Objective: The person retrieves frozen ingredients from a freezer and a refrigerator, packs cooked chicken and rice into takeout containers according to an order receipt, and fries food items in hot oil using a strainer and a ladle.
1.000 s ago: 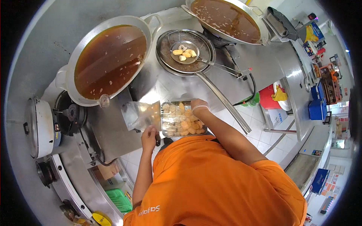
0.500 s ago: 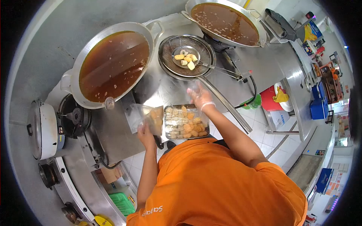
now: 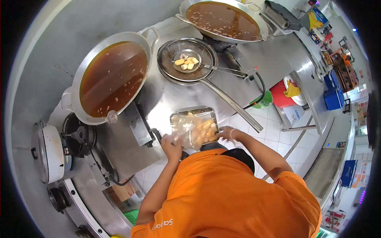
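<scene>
A clear plastic bag [image 3: 189,126] with golden fried pieces in it lies over a metal tray [image 3: 214,112], and more golden pieces show through or beside it. My left hand [image 3: 173,147] is closed on the bag's left side. At the tray's right front corner, my right hand [image 3: 230,134] has its fingers curled in toward the bag and tray; a clear band is at its wrist. Whether those fingers grip the bag or the rim is hidden. Beyond the tray, a small wire skimmer [image 3: 201,65] with several pale yellow pieces rests on a large round strainer [image 3: 168,65].
Two wide pans of brown oil, one at left [image 3: 115,79] and one at the back [image 3: 222,20], stand on the steel counter. The strainer's long handle [image 3: 234,106] sticks out past the counter edge. A burner [image 3: 79,131] and a lidded white pot [image 3: 53,152] are at far left.
My left hand has moved right, bringing the bag from beside the tray to over it. My right hand has come down from above the tray to its right front corner, its fingers now curled.
</scene>
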Motion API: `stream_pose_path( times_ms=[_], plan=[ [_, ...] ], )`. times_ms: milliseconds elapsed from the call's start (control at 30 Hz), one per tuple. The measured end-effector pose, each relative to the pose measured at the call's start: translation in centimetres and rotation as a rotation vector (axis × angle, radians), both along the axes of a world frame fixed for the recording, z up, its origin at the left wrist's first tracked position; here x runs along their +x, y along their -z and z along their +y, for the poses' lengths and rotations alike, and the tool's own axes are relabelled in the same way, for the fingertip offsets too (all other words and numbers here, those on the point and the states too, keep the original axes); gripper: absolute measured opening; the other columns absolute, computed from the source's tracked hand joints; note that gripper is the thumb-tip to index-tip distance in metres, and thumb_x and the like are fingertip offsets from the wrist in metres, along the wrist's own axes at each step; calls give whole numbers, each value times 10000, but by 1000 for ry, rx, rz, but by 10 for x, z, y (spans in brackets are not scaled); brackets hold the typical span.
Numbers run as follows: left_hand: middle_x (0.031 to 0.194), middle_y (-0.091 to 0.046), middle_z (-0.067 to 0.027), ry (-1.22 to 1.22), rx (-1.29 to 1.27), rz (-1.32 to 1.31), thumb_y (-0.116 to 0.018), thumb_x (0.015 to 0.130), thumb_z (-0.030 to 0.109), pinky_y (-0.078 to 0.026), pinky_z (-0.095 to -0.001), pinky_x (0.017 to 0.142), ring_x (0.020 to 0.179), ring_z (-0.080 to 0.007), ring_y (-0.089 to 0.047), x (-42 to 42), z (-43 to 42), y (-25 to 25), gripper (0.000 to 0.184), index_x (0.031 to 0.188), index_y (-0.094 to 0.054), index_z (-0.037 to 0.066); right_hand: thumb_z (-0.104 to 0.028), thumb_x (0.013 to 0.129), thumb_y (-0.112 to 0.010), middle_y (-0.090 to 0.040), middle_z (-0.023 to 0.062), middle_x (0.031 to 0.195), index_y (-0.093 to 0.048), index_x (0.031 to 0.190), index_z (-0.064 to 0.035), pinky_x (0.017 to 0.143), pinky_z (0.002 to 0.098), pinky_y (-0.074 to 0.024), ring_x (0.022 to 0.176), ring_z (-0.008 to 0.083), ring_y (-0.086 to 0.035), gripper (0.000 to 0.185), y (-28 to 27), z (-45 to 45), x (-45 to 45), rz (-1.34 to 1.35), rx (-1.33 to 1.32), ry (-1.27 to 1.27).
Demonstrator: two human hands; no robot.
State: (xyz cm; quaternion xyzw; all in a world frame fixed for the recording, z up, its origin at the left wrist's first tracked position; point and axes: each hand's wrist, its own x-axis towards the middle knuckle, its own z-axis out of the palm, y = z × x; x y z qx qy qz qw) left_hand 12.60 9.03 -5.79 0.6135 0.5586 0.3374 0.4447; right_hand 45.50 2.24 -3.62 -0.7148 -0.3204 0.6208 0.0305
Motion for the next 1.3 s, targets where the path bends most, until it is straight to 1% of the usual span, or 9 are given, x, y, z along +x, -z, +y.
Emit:
stream_pose_path(
  times_ms=[67,233,367,400,533,767,1067,1167,1300],
  plan=[
    [1144,-616,-223,-25,315,308,-717,822,150,-416,-418,1064,1104,-365,-587,3,-7,8,542,1288,-529,-53,-295,892,-685,-685,107,1032,-626,1246,-94,753,368,-568,904,197,-661,412,19,-11,-10,265,51,223],
    [1282,-590,-333,18,-180,201,-766,745,200,-462,-428,1042,1192,-459,-600,13,13,4,854,1445,-354,-65,-208,877,-694,-689,77,892,-687,1016,-7,645,323,-533,747,194,-655,244,61,-25,-34,526,227,687],
    [1115,-690,-156,195,-554,-59,-727,806,124,-568,-336,761,952,-225,-679,-8,38,48,694,1415,-434,-31,-157,864,-698,-695,74,933,-695,1065,2,707,279,-527,807,155,-653,256,101,-51,-17,516,286,585],
    [1095,-690,-141,229,-633,-156,-728,813,105,-562,-330,742,935,-212,-675,-17,28,48,680,1415,-434,-14,-98,844,-654,-694,89,1023,-659,1133,22,792,288,-533,903,157,-663,312,-3,-53,-38,574,244,728],
    [1028,-685,-71,317,-843,-330,-737,850,40,-519,-294,654,865,-152,-644,7,-16,-33,661,1426,-416,89,-54,797,-629,-695,131,1114,-616,1219,58,921,358,-530,1050,229,-661,437,17,-128,7,659,319,650],
    [1220,-651,-80,614,-1190,-385,-800,808,67,-568,-313,761,999,-193,-664,117,-120,35,645,1380,-501,61,-8,745,-602,-689,165,1118,-603,1197,98,949,365,-536,1026,276,-678,464,11,-290,97,802,330,999],
    [1101,-706,-118,782,-1012,-366,-768,811,49,-572,-389,860,986,-235,-684,343,-245,-18,447,1226,-627,-34,-24,816,-724,-685,148,1205,-585,1290,73,982,353,-522,1082,249,-671,502,-84,-478,242,529,611,1188],
    [1077,-715,-116,736,-1193,-418,-734,826,52,-573,-415,874,992,-254,-689,400,-281,-27,404,1211,-641,-26,-258,897,-746,-669,98,1269,-566,1347,31,1055,370,-466,1163,222,-635,564,-92,-526,294,395,675,1106],
    [1150,-695,-139,767,-1285,-397,-687,843,100,-545,-475,953,1058,-302,-676,488,-312,-59,451,1272,-607,-16,-937,785,-326,-283,148,1638,-113,1623,-76,1202,495,-292,1498,283,-300,1220,-65,-572,367,679,965,1126]
  ],
)
